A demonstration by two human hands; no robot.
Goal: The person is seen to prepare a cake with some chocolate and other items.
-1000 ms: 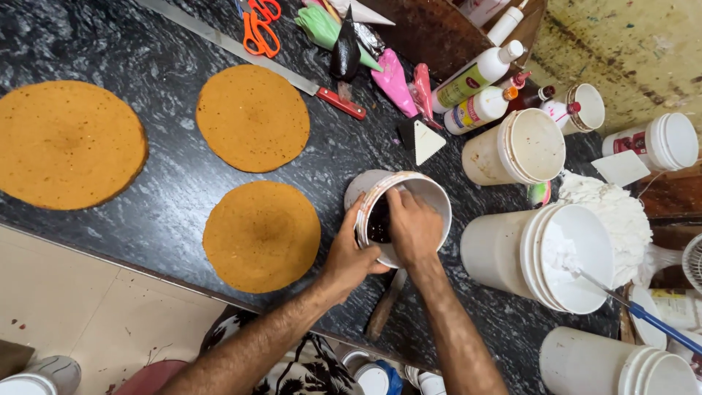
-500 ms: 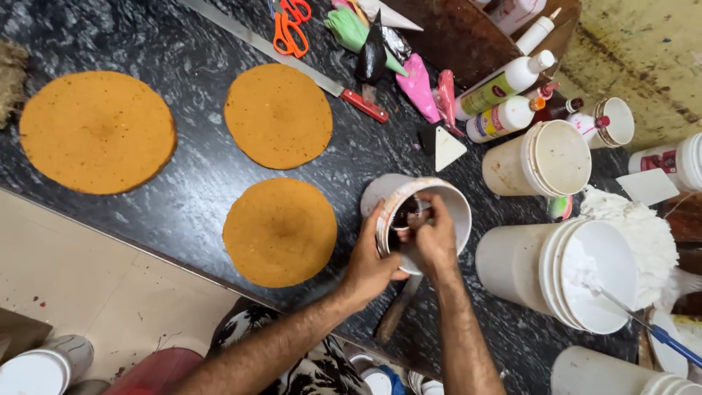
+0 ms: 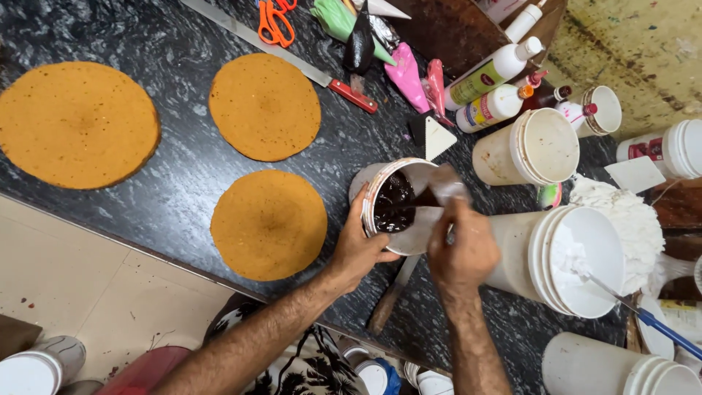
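Left hand (image 3: pixel 360 249) clamped around the rim of a tilted white tub (image 3: pixel 391 205) of dark paste on the black counter (image 3: pixel 168 197), right hand (image 3: pixel 462 252) clenched on a scraper (image 3: pixel 444 183) at its mouth, round cake layer (image 3: pixel 268 224) just left, scissors (image 3: pixel 274 18) beyond.

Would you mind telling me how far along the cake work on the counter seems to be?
Done: three round cake layers lie bare on the dark counter. In hand: the left hand tilts a white tub of dark filling while the right hand works a scraper at its mouth. Left: no layer shows any filling or cream.
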